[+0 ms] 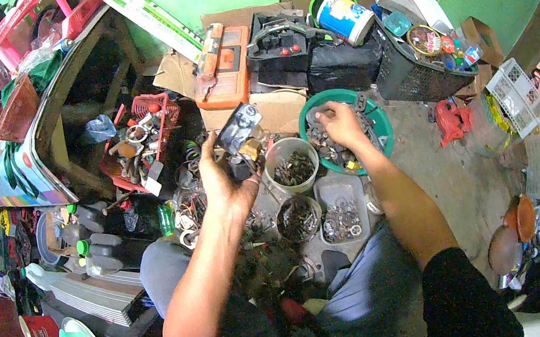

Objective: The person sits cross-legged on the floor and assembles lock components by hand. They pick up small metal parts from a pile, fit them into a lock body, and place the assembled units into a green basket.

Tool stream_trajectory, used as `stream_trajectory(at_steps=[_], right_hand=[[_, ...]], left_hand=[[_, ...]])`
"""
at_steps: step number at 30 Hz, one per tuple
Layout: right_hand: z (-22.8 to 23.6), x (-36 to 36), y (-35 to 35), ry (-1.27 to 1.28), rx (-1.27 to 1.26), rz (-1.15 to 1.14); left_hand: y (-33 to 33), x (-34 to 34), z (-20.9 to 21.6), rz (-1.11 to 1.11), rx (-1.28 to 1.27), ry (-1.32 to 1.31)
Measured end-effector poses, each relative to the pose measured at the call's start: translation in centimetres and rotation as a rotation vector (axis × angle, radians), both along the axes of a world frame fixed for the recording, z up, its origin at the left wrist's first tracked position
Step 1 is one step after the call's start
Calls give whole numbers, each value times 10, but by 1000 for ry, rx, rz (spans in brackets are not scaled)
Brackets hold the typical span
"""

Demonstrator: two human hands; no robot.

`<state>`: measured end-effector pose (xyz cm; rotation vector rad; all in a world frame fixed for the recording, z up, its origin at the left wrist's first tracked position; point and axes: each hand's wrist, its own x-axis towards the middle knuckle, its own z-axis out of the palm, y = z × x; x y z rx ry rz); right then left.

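My left hand (229,189) is raised left of the containers, thumb and fingers wrapped round a cluster of parts. Topmost in it is a dark rectangular piece (239,128) with a shiny grey face; a small yellowish piece (250,149) shows below. Their exact kind is unclear. Over the green basin (387,142) my right hand (342,125) reaches in, fingertips pinched together among small grey metal parts (332,150); what they grip is hidden. Between the hands stands a white tub (314,150) of dark small parts. A pot (298,219) of screws and a grey tray (347,235) of metal bits sit nearer me.
An orange toolbox (222,68) and a black toolbox (280,44) stand behind. At left is a red basket (154,106) with odds and ends. A black crate (412,75) filled with items stands right of the basin; a red plastic bag (453,122) lies on the floor.
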<state>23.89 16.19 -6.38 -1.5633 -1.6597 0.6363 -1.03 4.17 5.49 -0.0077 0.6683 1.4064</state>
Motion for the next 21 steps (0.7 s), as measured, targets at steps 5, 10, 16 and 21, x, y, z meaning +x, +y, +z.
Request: stream_trajectory(at_steps=[5, 10, 16, 21], right_hand=[[65, -27, -45, 213, 14, 151], [101, -54, -97, 439, 15, 247], [117, -83, -123, 229, 103, 373], [106, -92, -119, 173, 66, 361]], left_hand=[[-2, 1, -3, -46, 27, 82], [-2, 7, -5, -58, 31, 24], [-4, 8, -15, -174, 79, 59], [-3, 8, -18, -142, 138, 44]])
